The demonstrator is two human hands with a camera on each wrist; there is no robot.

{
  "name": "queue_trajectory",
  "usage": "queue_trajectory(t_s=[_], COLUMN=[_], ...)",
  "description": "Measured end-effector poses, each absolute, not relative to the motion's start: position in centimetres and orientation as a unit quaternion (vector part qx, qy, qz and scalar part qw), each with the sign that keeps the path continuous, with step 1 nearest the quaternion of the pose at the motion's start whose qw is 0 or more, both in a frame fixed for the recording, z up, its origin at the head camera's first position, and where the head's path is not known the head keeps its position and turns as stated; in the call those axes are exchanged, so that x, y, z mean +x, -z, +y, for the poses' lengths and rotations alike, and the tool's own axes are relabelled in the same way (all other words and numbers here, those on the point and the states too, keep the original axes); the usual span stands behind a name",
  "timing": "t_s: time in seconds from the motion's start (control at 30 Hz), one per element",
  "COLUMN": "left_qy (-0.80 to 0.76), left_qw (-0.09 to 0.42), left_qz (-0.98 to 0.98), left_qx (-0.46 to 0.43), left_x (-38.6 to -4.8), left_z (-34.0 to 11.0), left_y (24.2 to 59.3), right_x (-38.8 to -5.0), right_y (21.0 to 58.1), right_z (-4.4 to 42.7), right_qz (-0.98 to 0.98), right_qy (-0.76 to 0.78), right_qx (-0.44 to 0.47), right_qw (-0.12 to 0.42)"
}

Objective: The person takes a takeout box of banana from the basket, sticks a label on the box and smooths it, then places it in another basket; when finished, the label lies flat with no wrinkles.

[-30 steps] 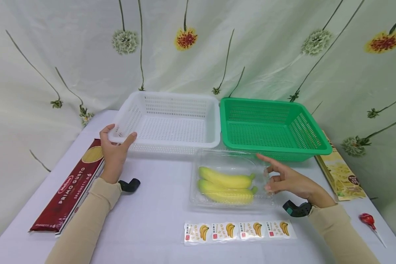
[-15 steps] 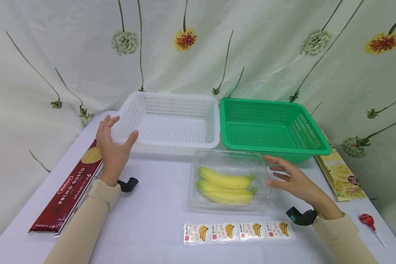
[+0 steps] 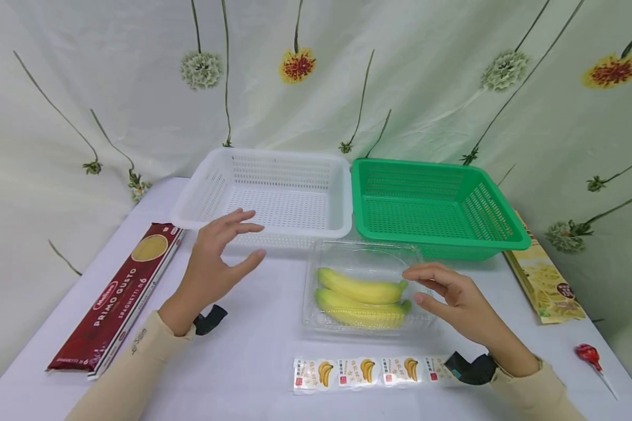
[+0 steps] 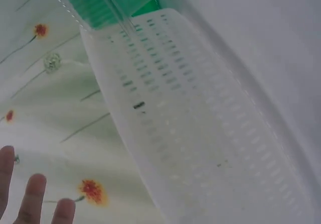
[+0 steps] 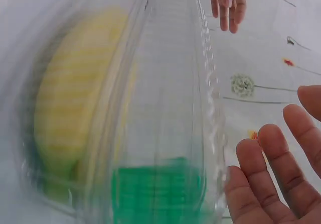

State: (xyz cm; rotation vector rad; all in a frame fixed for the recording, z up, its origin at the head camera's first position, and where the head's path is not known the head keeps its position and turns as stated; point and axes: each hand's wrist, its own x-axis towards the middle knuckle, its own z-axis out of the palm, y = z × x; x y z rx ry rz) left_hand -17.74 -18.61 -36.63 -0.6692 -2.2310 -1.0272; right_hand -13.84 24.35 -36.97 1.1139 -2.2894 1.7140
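Pale cloth printed with dandelions and red-yellow flowers [image 3: 137,82] hangs behind a white-covered table [image 3: 253,333]. Going from the left, I see a long red spaghetti pack [image 3: 116,301] lying at a slant. Next to it, the left hand [image 3: 216,260] is raised, thumb and fingers spread apart, gripping nothing; its fingertips overlap the front of the white basket [image 3: 295,204] in my head view. Near the table's front lies a strip of banana stickers [image 3: 366,373], its right end partly covered by the black wrist device [image 3: 471,368]. Behind the strip I have the clear plastic box [image 3: 368,254] in front of the baskets, with two yellow bananas [image 3: 360,286] inside, green ends to the right. Behind and to the right stands the green basket [image 3: 426,210]. The right hand [image 3: 455,295] is at the box's right edge, fingers slightly bent, released; I cannot tell whether it touches the plastic. Farther right lie a yellow packet [image 3: 550,286] and a red lollipop [image 3: 588,354].
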Motion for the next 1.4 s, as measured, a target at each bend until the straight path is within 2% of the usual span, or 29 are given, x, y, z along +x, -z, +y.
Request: queue_trajectory(t_s=[0.23,0.33,0.5,0.63,0.87,1.0,1.4], left_qy=[0.356,0.358,0.345,0.306,0.280,0.279,0.285], left_qw=[0.189,0.103,-0.082,-0.166,-0.247,-0.268,-0.294], left_qz=[-0.842,-0.841,-0.837,-0.840,-0.859,-0.861,-0.846], left_qx=[-0.360,-0.393,-0.417,-0.416,-0.351,-0.331,-0.342], left_x=[-15.3,-14.4,-13.1,-12.4,-12.1,-12.0,-13.0], left_z=[-17.0,-16.5,-15.9,-15.7,-15.7,-15.5,-14.2], left_y=[36.3,36.1,35.9,36.3,38.3,39.3,39.6], right_x=[-12.5,-11.9,-11.2,-10.8,-10.4,-10.1,-10.4], right_y=[37.3,37.4,37.9,38.4,39.2,39.8,41.5], right_z=[22.2,21.3,19.8,18.6,16.5,15.5,12.8], right_qz=[-0.716,-0.717,-0.720,-0.726,-0.732,-0.739,-0.776], right_qy=[-0.570,-0.559,-0.527,-0.502,-0.440,-0.402,-0.346], right_qx=[0.403,0.415,0.448,0.464,0.506,0.518,0.512], right_qw=[0.002,-0.020,-0.049,-0.071,-0.122,-0.152,-0.129])
